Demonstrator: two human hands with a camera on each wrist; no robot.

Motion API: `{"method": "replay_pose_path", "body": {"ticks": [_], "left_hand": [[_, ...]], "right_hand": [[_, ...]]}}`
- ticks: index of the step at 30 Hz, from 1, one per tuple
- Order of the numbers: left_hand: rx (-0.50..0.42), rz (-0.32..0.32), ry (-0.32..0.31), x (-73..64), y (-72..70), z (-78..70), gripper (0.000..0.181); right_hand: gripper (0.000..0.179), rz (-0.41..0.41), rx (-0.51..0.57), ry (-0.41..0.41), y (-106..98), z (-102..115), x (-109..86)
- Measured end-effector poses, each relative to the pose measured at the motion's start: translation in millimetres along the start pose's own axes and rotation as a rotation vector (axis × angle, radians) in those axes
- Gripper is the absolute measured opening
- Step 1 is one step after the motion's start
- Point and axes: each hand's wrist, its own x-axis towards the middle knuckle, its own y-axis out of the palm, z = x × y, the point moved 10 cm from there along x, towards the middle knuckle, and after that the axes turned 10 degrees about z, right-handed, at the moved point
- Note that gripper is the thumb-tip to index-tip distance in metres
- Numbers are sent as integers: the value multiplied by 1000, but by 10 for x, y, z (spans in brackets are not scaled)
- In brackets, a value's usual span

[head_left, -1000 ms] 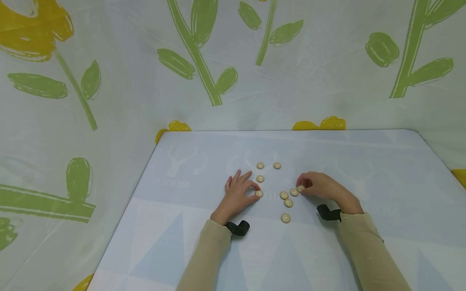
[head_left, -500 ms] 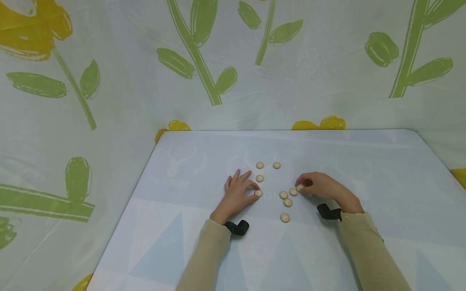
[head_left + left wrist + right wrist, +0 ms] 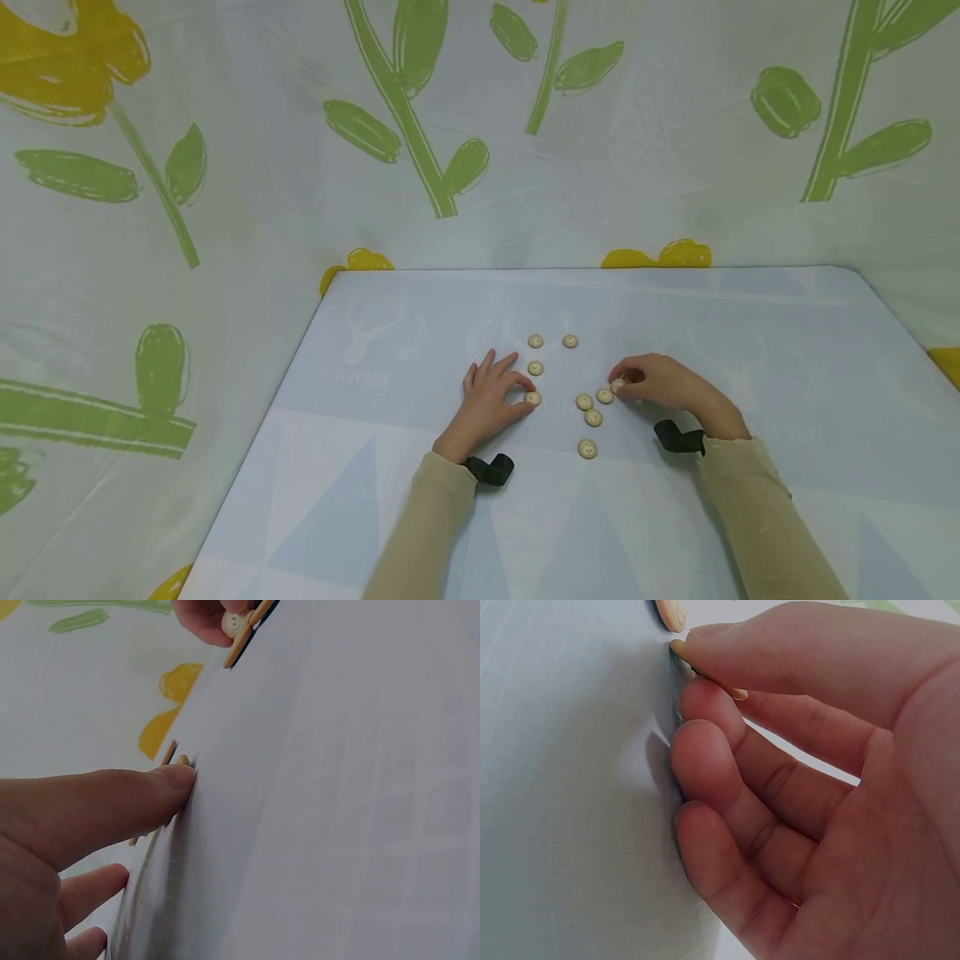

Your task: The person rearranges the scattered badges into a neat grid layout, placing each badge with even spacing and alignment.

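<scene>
My left hand (image 3: 487, 404) rests on the table, thumb and index finger pinching a round wooden button (image 3: 532, 399); its other fingers are spread. In the left wrist view the thumb (image 3: 169, 787) presses at the button's edge. My right hand (image 3: 663, 387) pinches another wooden button (image 3: 618, 387), tilted off the table, between thumb and fingertips. The right wrist view shows that button (image 3: 727, 688) edge-on, partly covered by the thumb. Just left of it lies a flat button (image 3: 604, 396), with two more buttons (image 3: 588, 410) touching each other farther left.
Ahead of my left hand lie three loose buttons (image 3: 536, 367), and a single button (image 3: 587, 449) lies nearer to me. The pale blue patterned table (image 3: 825, 375) reaches a flower-print curtain (image 3: 570, 183) behind. Each wrist carries a black camera mount (image 3: 491, 470).
The button in my right hand has tilted and lifted very slightly. My left hand and the other buttons stay where they were.
</scene>
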Motion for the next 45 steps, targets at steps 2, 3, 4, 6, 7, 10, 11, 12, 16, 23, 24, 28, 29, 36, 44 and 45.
{"method": "replay_pose_path", "body": {"ticks": [2, 3, 4, 6, 7, 10, 11, 12, 16, 23, 24, 28, 29, 36, 44, 45], "left_hand": [[1, 1, -2, -2, -8, 6, 14], [3, 0, -3, -3, -13, 10, 14], [6, -2, -3, -6, -21, 13, 14], [14, -7, -6, -12, -35, 20, 14], [17, -10, -9, -13, -42, 23, 14], [15, -9, -18, -13, -42, 28, 14], [13, -4, -19, -9, -33, 25, 14], [9, 0, -19, -6, -24, 21, 14], [10, 9, -13, 5, 14, 4, 14], [12, 3, -10, 8, 30, 1, 13], [8, 4, -8, 7, 28, -3, 14], [7, 2, -3, 4, 12, -12, 14], [8, 0, -2, 3, 6, -15, 14], [2, -4, 1, 6, 4, -1, 13], [0, -14, 4, 3, -3, -11, 13], [2, -15, 5, 5, -3, -12, 13]], "right_hand": [[20, -1, 8, 3, -2, 6, 5], [19, -3, 13, 7, -6, 9, 9], [19, -2, 14, 4, -7, 14, 12], [19, 0, 15, -3, -12, 23, 17], [19, -3, 19, -1, -17, 19, 18], [20, -8, 14, -18, -29, 20, 16], [20, -12, 15, -18, -34, 13, 13], [20, -17, 16, -18, -39, 5, 8], [23, -27, 32, -13, -41, -30, -1], [27, -48, 63, -17, -34, -57, 25], [27, -52, 76, -18, -29, -61, 36], [27, -61, 131, -17, 11, -76, 99], [26, -64, 144, -18, 19, -77, 115], [24, -75, 185, -45, 75, -16, 188], [25, -101, 188, -32, 106, 10, 236], [25, -105, 190, -30, 104, 13, 233]]}}
